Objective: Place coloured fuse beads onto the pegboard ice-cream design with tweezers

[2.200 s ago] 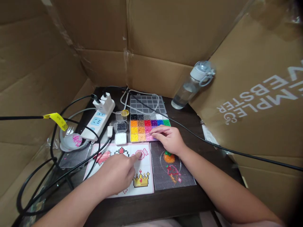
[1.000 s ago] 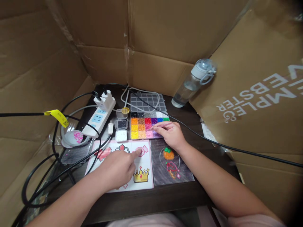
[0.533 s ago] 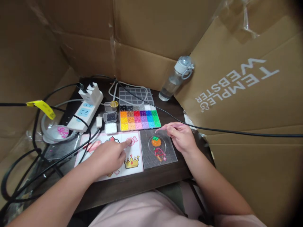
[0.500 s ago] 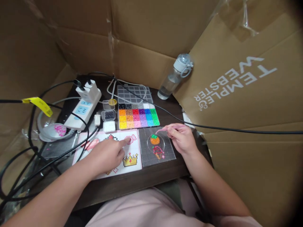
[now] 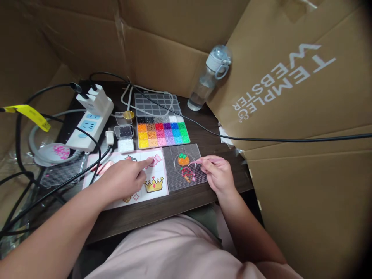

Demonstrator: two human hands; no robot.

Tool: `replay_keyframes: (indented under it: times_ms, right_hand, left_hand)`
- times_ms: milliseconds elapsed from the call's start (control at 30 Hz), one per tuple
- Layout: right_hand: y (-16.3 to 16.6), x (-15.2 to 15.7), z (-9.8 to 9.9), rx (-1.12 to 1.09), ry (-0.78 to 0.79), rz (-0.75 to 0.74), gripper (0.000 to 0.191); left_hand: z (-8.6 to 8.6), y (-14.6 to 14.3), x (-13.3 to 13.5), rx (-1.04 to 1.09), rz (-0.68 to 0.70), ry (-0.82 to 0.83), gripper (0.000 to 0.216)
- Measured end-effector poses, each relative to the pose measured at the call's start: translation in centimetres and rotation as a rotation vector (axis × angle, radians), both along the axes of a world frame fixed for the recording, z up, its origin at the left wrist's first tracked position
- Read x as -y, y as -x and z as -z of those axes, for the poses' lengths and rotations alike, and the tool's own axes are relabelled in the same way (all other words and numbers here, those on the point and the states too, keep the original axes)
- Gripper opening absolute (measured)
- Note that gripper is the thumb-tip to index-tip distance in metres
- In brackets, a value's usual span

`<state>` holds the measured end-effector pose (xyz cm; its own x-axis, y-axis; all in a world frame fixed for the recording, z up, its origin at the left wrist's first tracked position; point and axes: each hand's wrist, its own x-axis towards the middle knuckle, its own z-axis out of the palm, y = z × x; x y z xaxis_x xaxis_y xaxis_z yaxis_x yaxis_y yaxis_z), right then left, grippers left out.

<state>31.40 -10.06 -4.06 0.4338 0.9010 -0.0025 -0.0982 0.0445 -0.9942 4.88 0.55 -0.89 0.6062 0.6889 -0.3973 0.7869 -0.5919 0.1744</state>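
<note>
My left hand [image 5: 123, 178] rests on a pattern sheet [image 5: 158, 172] with pixel pictures. Its index finger points at a pink figure [image 5: 154, 161], and the other fingers are curled. My right hand [image 5: 216, 172] pinches thin pink tweezers [image 5: 195, 163]. Their tip is over the clear pegboard [image 5: 174, 180], at the red and pink bead figure [image 5: 188, 175] below an orange bead fruit [image 5: 183, 159]. A tray of coloured beads [image 5: 162, 133] lies just beyond the pegboard.
A white power strip [image 5: 91, 116] with plugs and black cables [image 5: 261, 138] crosses the dark table [image 5: 177, 201]. A water bottle [image 5: 207, 77] leans at the back. Small bead boxes [image 5: 124, 138], a second pegboard [image 5: 62, 174] and cardboard walls [image 5: 290, 97] surround the table.
My right hand has left the bead tray and come down with the tweezers to the pegboard's bead figures. My left finger has stayed on the sheet. The view has swung right and down.
</note>
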Motion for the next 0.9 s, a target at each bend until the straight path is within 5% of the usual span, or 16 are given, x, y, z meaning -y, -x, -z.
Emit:
replay_keyframes:
  times_ms: [300,900]
  right_hand:
    - [-0.4,1.9,-0.2,0.308,-0.049,-0.057,0.006]
    - [-0.6,2.5,0.4,0.415,-0.047,-0.170,0.011]
  left_hand:
    - [-0.4,-0.1,0.1,-0.016,-0.006,0.023,0.056]
    - [-0.3,0.0,0.1,-0.020,-0.006,0.019,0.056]
